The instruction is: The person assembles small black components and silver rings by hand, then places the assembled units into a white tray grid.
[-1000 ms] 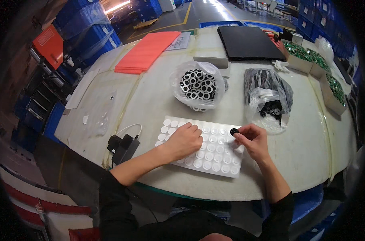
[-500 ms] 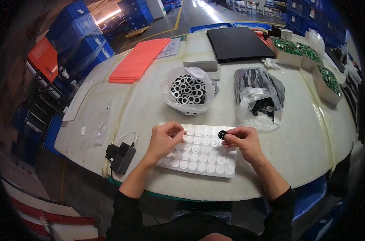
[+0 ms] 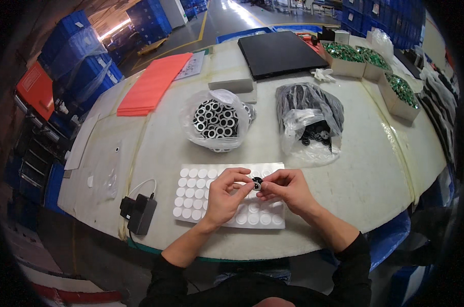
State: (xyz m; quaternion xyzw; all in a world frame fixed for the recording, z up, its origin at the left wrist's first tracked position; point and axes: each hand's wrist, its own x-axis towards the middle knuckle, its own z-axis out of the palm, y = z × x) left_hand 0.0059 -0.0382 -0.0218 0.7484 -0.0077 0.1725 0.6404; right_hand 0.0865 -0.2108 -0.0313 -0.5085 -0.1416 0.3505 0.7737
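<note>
My left hand (image 3: 225, 195) and my right hand (image 3: 289, 190) meet above a white sheet of round white stickers or pads (image 3: 190, 193), fingertips nearly touching. Pinched in my left fingers is a small pale ring (image 3: 257, 187), seemingly like those in the bag beyond. A small black round part (image 3: 257, 179) sits against it, gripped by my right fingers. The two pieces overlap; whether they are joined I cannot tell. Both hands cover part of the sheet.
Beyond the sheet stand a plastic bag of black-and-silver rings (image 3: 216, 120) and a bag of black parts (image 3: 311, 123). A black adapter (image 3: 141, 214) lies left. Farther back are orange-red cloths (image 3: 155, 84), a black panel (image 3: 280, 53) and boxes of green pieces (image 3: 400, 94).
My hands have come together over the sheet, bringing the black part against the ring. The head view has shifted, so the table's things appear farther left.
</note>
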